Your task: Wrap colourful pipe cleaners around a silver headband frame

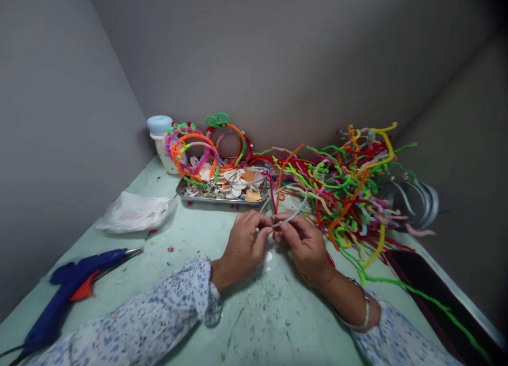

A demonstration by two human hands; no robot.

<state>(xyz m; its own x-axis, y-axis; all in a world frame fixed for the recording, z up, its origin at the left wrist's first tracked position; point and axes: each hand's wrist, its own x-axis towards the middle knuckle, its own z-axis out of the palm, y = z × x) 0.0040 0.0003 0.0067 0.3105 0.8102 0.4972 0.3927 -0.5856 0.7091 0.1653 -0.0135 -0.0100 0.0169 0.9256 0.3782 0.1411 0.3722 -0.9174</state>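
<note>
In front of me, my left hand and my right hand are closed, their fingertips meeting. Between them they pinch a thin grey headband whose curve rises above the fingers. An orange pipe cleaner and a magenta pipe cleaner stand up from the same pinch; how they are joined to the band is hidden by the fingers. Just behind sits a metal tray of seashells, topped by several headbands wrapped in coloured pipe cleaners.
A big heap of pipe cleaners lies at the back right, beside a bundle of plain grey headbands. On the left are a blue glue gun, a white plastic bag and a blue-lidded bottle. A dark phone-like slab rests at the right edge.
</note>
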